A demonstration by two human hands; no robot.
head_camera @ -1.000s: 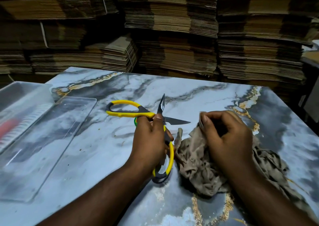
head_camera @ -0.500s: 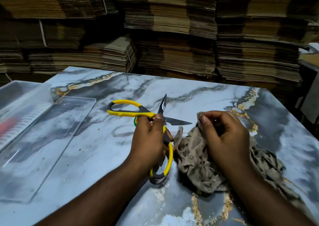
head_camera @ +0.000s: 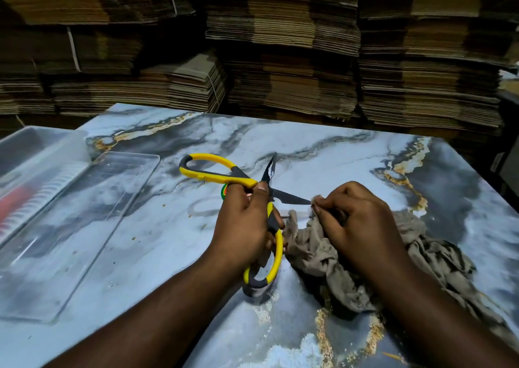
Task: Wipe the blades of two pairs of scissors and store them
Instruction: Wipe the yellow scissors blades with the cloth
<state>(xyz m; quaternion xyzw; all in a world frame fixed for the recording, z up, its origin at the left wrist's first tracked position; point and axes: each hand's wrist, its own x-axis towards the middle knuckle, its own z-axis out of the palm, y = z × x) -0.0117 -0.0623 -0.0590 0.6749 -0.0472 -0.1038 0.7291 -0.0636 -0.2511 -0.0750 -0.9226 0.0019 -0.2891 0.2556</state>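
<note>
Yellow-handled scissors (head_camera: 216, 172) are spread wide open above the marble table (head_camera: 323, 154). My left hand (head_camera: 247, 224) grips them at the pivot and the near handle loop. One dark blade points up and away, the other points right. My right hand (head_camera: 356, 221) pinches a bunched grey-brown cloth (head_camera: 317, 249) at the tip of the right-pointing blade. The rest of the cloth trails off to the right on the table. A clear plastic box (head_camera: 33, 154) at the far left holds something red, blurred through its wall.
A clear flat lid (head_camera: 84, 227) lies on the table left of my left arm. Tall stacks of flattened cardboard (head_camera: 280, 44) stand behind the table's far edge. Small crumbs dot the tabletop near the lid.
My right hand has lifted the cloth slightly up and left, so it now meets the tip of the right-pointing blade. My left hand and the scissors have hardly moved.
</note>
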